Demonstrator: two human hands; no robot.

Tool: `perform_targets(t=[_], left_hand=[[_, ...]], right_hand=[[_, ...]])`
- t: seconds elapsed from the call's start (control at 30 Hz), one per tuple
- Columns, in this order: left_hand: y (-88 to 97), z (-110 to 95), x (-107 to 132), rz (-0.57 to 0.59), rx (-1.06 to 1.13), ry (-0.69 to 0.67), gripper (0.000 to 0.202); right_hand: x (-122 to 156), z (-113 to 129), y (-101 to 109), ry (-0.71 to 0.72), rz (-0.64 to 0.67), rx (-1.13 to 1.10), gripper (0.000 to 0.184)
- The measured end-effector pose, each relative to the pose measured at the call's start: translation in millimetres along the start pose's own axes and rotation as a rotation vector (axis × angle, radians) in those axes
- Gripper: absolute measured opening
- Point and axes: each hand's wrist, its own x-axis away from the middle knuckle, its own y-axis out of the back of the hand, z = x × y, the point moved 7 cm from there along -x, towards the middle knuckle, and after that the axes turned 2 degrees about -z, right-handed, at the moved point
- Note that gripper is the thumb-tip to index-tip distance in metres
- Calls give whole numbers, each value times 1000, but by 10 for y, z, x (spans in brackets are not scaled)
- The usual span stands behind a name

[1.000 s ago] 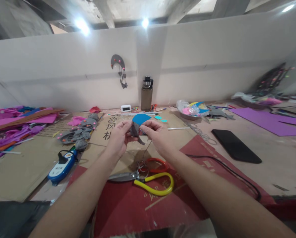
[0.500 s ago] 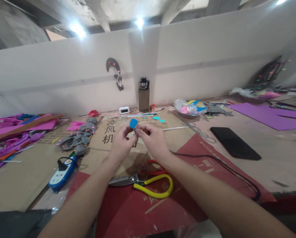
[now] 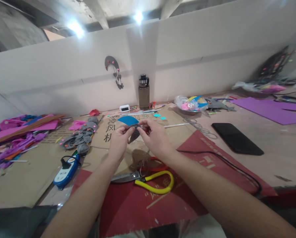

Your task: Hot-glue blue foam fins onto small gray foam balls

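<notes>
A: What are the hands gripping?
B: Left hand (image 3: 119, 140) and right hand (image 3: 156, 137) are pinching a blue piece (image 3: 128, 120) and grey piece (image 3: 133, 135) above the scissors (image 3: 148, 177), probably raised for close fingertip work.
A: Beyond the scissors?
B: Cardboard (image 3: 177, 134) is covering the bench; a bottle (image 3: 143, 91) is standing against the wall (image 3: 200, 66).

On my feed, both hands are bare: the left hand (image 3: 119, 140) and right hand (image 3: 156, 137), just beyond the yellow-handled shears (image 3: 148, 178). Both forearms are also bare, from the wrists to the near frame edge on either side of the shears. Something pale nearer than the shears may be clothing; I cannot tell.
</notes>
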Motion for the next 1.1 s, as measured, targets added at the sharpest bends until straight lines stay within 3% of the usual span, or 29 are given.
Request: perform_targets(t=[0.17,0.27,0.4,0.57,0.87,1.1], left_hand=[[-60,56,-7,52,142,25,27],[-96,101,-4,86,194,66,29],[-94,92,-4,94,141,85,28],[-5,-39,-24,44,-14,-14,24],[-33,-41,-10,177,5,110,24],[-85,40,8,236,371,307,24]], right_hand=[[-50,-111,23,-96,-5,-59,27],[-68,-183,-18,-151,52,-152,24],[-81,-220,-23,-172,65,-217,21],[-78,-255,-22,-252,74,-262,22],[-79,-285,-101,-284,191,-367,19],[-37,-370,-219,-376,282,-545,23]])
